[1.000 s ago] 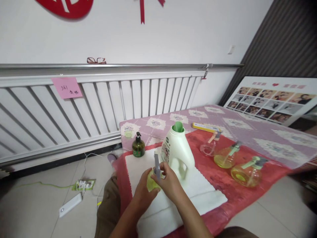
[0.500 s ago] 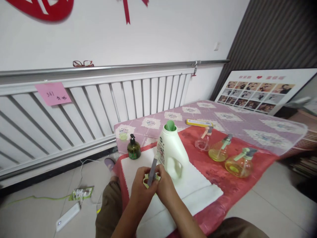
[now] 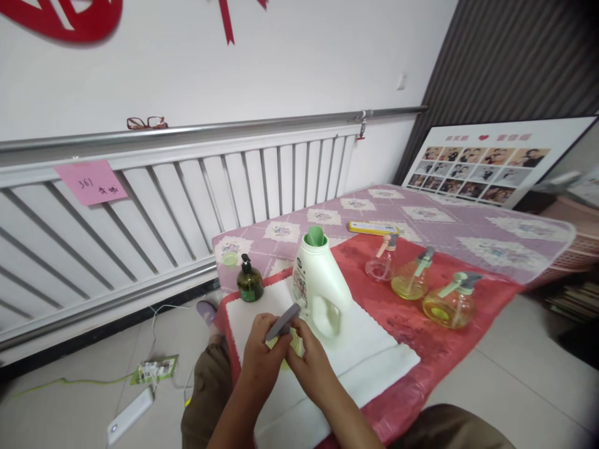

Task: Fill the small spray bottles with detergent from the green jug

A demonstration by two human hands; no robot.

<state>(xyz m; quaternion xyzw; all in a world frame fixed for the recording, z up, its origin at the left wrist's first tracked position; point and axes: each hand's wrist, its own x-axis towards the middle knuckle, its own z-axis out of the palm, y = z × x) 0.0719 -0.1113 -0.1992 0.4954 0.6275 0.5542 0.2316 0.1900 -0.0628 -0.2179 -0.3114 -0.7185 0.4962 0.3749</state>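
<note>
Both my hands are closed around a small yellow-green bottle [image 3: 294,345] with a grey spray head [image 3: 283,322], held over a white towel [image 3: 374,362]. My left hand [image 3: 262,362] wraps the bottle's left side. My right hand [image 3: 312,369] grips it from the right, fingers near the grey head, which tilts to the right. Most of the bottle is hidden by my fingers. A big white detergent jug [image 3: 321,288] with a green funnel [image 3: 315,236] in its mouth stands just behind my hands.
A dark green pump bottle [image 3: 249,282] stands at the towel's far left. Three round spray bottles [image 3: 412,280] sit on the red cloth [image 3: 421,324] to the right. A yellow flat box [image 3: 373,228] lies behind. A radiator [image 3: 140,206] lines the wall. Phone and cables lie on the floor.
The grey spray head went from upright to tilted right between my hands. My hands stayed together on the bottle, and my view shifted to the right.
</note>
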